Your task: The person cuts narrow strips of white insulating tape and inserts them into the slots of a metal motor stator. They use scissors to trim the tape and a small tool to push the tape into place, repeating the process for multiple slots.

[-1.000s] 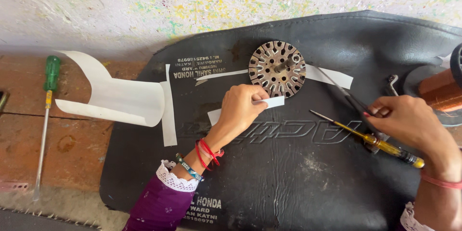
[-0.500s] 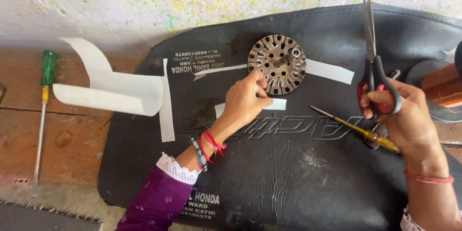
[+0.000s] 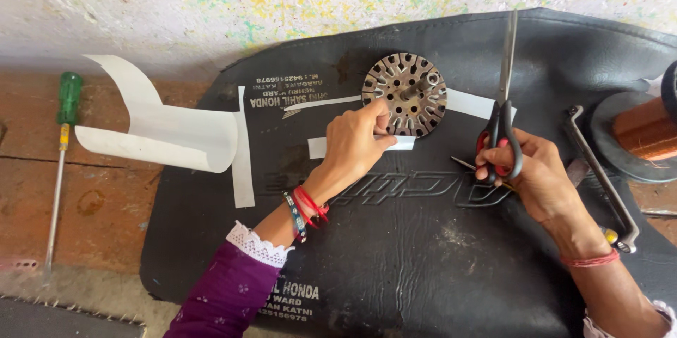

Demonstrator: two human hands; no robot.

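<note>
My right hand (image 3: 529,172) has raised red-handled scissors (image 3: 502,109) upright beside the slotted metal core (image 3: 405,93); left hand (image 3: 356,144) still pinches a white paper strip (image 3: 321,147) below it.

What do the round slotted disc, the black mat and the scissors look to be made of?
Round slotted disc: dull grey metal, likely steel, slightly tarnished. Black mat: looks like vinyl or leatherette, creased and scuffed. Scissors, in the right hand: bright metal blades, black handles with red lining, probably plastic.
</note>
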